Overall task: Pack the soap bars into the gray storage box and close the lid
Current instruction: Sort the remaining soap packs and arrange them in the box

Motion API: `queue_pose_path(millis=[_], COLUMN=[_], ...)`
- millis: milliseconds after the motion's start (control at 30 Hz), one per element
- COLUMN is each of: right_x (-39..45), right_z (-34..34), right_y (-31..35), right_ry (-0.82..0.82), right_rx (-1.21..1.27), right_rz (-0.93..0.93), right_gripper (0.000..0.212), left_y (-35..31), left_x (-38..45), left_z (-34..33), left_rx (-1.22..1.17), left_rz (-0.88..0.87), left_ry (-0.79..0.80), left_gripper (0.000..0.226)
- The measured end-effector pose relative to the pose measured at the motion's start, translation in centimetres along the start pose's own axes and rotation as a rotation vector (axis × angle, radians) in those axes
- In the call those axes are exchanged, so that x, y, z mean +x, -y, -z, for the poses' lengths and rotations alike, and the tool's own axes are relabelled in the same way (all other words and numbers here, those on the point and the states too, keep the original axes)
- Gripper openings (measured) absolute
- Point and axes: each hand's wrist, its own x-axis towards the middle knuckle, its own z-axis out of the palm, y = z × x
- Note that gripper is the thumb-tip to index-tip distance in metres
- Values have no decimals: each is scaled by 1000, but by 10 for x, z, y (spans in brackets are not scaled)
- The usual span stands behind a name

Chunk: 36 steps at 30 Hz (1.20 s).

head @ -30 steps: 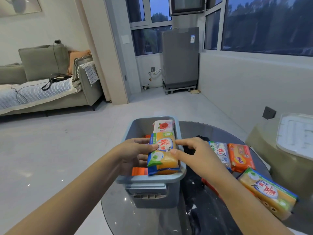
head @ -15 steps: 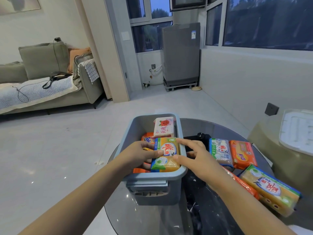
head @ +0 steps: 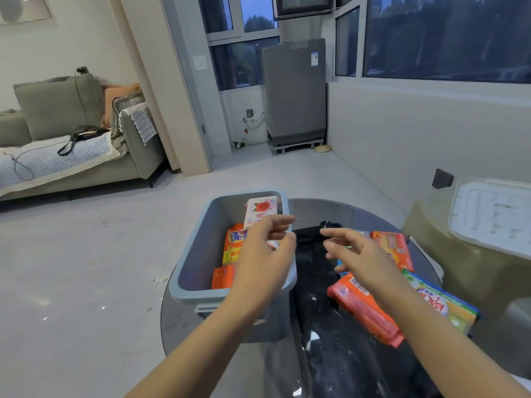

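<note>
The left hand (head: 263, 254) hovers over the right side of the gray box (head: 195, 254), its grip loosely curled with thumb and fingers apart and nothing held; the soap under it is almost wholly hidden, only a sliver of white and red wrapper showing by the thumb. The right hand (head: 356, 254) is spread open and empty above the dark bench (head: 321, 326), just right of the box. Inside the box a white soap with a red rose (head: 262, 207) leans at the far end, an orange and yellow pack (head: 233, 245) lies flat in the middle, and an orange bar (head: 223, 277) sits at the near end, partly behind the left wrist. Right of the box, on the bench, lie an orange bar (head: 393, 248), a long orange pack (head: 365, 308) and a yellow and green soap (head: 442, 304), both crossed by the right forearm. A white lid (head: 494, 214) rests on a beige stool far right, cut off by the frame edge.
</note>
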Motion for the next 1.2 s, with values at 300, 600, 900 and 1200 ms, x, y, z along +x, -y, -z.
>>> queue_pose_path(millis=[300, 600, 900, 1200], right_x=[10, 9, 11, 9], right_z=[54, 101, 123, 119], right_y=[-22, -49, -69, -70], right_ry=[-97, -48, 181, 227], right_rx=[-37, -696, -993, -840], right_rz=[-155, -273, -512, -490], right_gripper=[20, 46, 53, 49], left_y=[-1, 54, 82, 85], left_x=[0, 22, 53, 63], left_z=[-73, -139, -189, -201], left_rx=[-149, 29, 523, 488], left_rz=[82, 317, 493, 527], left_ry=[188, 230, 256, 198], left_gripper=[27, 29, 68, 84])
